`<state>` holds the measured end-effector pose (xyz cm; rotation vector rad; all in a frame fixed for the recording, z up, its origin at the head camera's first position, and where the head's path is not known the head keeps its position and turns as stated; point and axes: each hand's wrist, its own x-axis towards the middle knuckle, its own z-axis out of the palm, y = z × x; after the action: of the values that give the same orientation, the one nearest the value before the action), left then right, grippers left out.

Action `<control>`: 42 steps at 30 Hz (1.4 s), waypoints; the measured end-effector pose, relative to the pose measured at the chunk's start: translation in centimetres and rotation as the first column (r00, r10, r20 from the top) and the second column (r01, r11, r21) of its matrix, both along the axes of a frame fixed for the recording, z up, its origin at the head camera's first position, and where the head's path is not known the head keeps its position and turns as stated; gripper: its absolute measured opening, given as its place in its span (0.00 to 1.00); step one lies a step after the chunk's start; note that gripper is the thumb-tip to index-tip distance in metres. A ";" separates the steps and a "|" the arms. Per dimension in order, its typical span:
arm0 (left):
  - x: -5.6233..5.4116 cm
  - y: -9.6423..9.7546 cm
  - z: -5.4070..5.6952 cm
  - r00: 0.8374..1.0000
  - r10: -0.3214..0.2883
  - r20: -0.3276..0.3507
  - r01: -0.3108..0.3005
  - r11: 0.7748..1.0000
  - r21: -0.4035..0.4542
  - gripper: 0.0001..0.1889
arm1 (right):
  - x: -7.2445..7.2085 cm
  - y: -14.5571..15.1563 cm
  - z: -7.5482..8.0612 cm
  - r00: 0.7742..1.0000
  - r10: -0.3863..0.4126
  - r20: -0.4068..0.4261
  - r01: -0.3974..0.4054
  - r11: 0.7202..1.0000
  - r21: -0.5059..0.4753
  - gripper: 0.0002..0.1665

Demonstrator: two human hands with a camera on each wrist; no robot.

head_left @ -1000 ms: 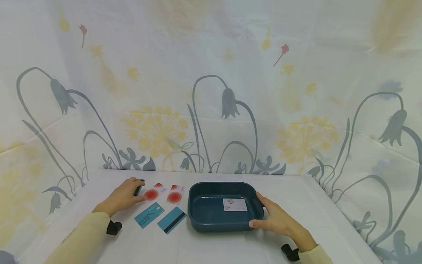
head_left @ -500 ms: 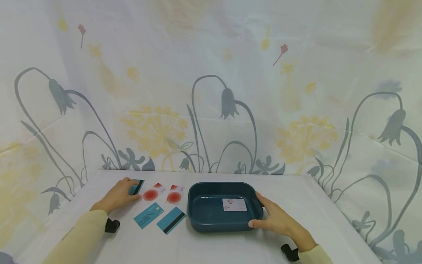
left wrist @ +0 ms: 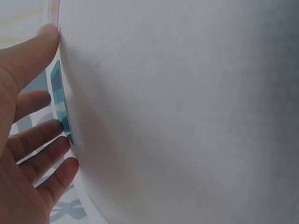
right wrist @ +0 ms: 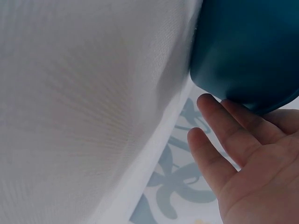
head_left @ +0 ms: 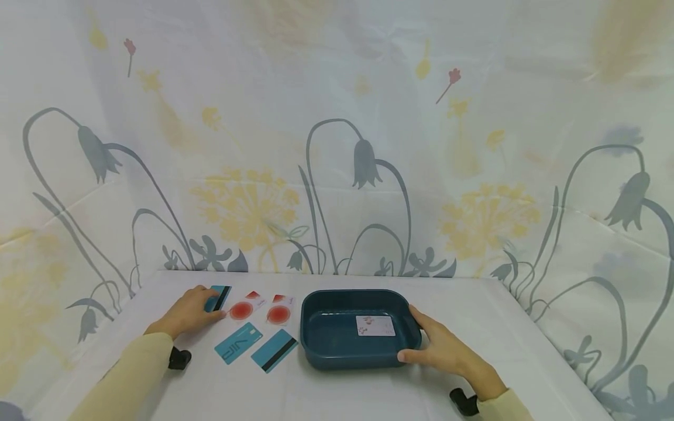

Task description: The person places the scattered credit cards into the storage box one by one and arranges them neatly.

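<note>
My left hand [head_left: 189,313] reaches over a blue card with a black stripe [head_left: 221,299] at the far left of the table. Its fingertips touch the card, which lies flat, and the fingers cover its left part. The thumb stays apart, beside a white card with a red circle [head_left: 242,310]. In the left wrist view the blue card [left wrist: 59,100] shows edge-on past spread fingers. My right hand [head_left: 442,348] holds the right end of a dark blue plastic tray [head_left: 353,361], thumb at the front wall, fingers at the far side. Inside it lies a white patterned card [head_left: 375,326].
A second white card with a red circle [head_left: 279,313] lies left of the tray. Nearer to me are a blue card with large lettering [head_left: 239,343] and another striped blue card [head_left: 274,351]. A flower-printed curtain [head_left: 337,146] hangs behind the white table [head_left: 347,397].
My left hand has drawn slightly left, showing more of the striped card beneath its fingers; the thumb has moved off the red-circle card. My right hand and the tray keep their place.
</note>
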<state>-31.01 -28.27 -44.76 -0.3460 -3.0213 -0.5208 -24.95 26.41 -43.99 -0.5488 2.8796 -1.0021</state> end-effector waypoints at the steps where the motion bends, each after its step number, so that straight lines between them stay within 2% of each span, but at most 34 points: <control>1: 0.0 0.0 0.0 1.000 0.000 -0.002 0.000 1.000 -0.003 0.31 | 0.0 0.0 0.0 1.000 0.000 -0.001 0.000 1.000 0.001 0.64; 9: 0.2 0.3 0.3 1.000 0.012 -0.005 -0.012 1.000 -0.007 0.30 | -0.1 0.1 0.0 1.000 0.005 0.002 -0.005 1.000 -0.007 0.64; 19: 0.0 0.1 -0.3 0.999 0.047 0.007 -0.047 0.999 0.013 0.30 | 0.1 0.0 0.2 1.000 0.009 0.003 -0.009 1.000 0.017 0.64; 28: 0.0 0.3 0.1 0.996 0.077 0.047 -0.075 0.996 -0.039 0.31 | -0.1 0.1 0.0 1.000 0.013 -0.011 -0.012 1.000 0.012 0.63; 36: 0.1 0.3 0.3 0.997 0.069 0.044 -0.068 0.997 -0.036 0.27 | 0.0 0.1 0.0 1.000 0.004 0.005 -0.004 1.000 0.004 0.63; 42: 0.3 -0.3 0.0 0.998 0.041 0.037 -0.040 0.999 -0.006 0.26 | -0.1 0.1 -0.1 1.000 0.008 0.003 -0.008 1.000 0.005 0.63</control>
<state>-30.75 -28.59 -44.74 -0.2776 -3.0591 -0.5228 -25.01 26.51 -44.04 -0.5573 2.8746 -0.9930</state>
